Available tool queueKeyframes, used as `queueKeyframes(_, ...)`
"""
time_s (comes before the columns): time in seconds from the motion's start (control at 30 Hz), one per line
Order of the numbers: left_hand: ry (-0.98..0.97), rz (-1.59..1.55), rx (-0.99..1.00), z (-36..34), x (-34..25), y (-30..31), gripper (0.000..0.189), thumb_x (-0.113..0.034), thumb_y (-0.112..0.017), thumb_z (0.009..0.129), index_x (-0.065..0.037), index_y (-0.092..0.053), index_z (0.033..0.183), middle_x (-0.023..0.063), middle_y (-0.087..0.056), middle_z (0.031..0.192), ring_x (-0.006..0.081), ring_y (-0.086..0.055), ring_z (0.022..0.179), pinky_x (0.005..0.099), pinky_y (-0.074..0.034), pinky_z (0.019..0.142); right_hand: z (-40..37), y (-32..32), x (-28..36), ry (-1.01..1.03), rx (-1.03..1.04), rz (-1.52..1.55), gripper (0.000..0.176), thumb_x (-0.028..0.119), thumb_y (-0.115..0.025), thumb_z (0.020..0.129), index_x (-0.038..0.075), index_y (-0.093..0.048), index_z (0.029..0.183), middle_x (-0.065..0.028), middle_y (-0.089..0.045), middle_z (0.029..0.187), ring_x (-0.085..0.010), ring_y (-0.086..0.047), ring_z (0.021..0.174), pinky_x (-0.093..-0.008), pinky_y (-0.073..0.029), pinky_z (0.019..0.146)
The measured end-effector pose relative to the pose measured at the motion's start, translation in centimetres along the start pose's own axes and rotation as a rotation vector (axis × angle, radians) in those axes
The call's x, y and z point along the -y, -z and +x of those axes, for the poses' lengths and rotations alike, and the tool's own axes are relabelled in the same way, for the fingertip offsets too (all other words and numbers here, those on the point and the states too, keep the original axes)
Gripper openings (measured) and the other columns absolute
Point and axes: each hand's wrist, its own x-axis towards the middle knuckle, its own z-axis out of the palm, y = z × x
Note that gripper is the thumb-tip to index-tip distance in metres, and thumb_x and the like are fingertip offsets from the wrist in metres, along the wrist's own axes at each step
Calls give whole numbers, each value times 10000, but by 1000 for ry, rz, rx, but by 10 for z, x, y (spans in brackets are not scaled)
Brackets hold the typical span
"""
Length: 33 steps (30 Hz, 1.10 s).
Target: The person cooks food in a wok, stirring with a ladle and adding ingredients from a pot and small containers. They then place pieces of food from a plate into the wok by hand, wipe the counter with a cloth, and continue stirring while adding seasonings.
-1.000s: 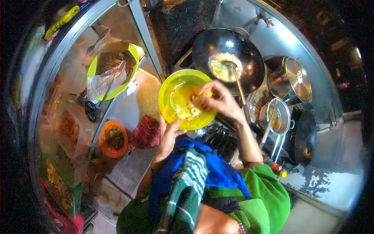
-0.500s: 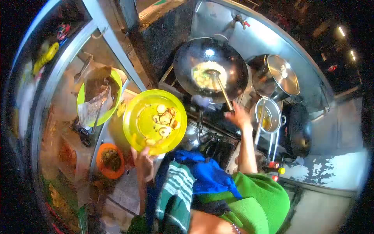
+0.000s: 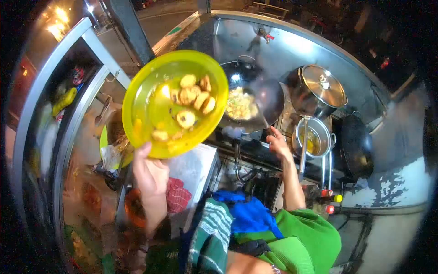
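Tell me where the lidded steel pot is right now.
In the head view, the lidded steel pot is at upper right, just right of the wok.

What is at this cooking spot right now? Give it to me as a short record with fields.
left hand: the left hand holds a round yellow-green plate by its rim
on plate: browned, roundish food pieces
right hand: the right hand is at the long, thin handle of a utensil reaching into the wok
wok: large, round, dark metal wok, holding pale yellow chopped food
beside wok: shiny steel pot, lid on
cloth: red patterned cloth, near the left forearm
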Motion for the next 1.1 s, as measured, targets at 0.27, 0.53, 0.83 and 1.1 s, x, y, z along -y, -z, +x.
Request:
queueKeyframes(0.27,-171,-71,161,27,-57,-75,412,-167,-599,942,-74,-522,1336,101,-623,1275,230,-648,1107,368,-622,804,-56,36,24,291,188,-277,628,120,-601,876,104,-458,1487,10,-575,832,-73,-490,615,-229,-413,543)
queueKeyframes(0.53,-342,-126,295,62,-93,-133,365,-126,-626,918,-94,-492,1255,134,-642,1126,267,-693,926,352,-621,820,-30,6,-33,852,-186,-809,651,-67,-595,774,111,-536,1398,-229,-683,1052,-426,-661,929,-471,-534,818)
queueKeyframes(0.83,-728,-202,210,79,-127,-167,812,-101,-654,868,-208,-102,1453,172,-482,1288,323,-649,977,391,-600,836,-12,6,-47,708,-116,-821,576,68,-724,827,85,-532,1370,-201,-640,1125,-391,-621,1009,-462,-509,862)
queueKeyframes(1.1,-1002,-281,-57,77,-136,-170,763,-90,-703,864,-259,-168,1381,116,-482,1266,365,-648,977,437,-575,896,-19,4,-12,652,-75,-734,445,54,-669,882,35,-583,1318,-206,-623,1211,-364,-603,1103,-426,-490,948)
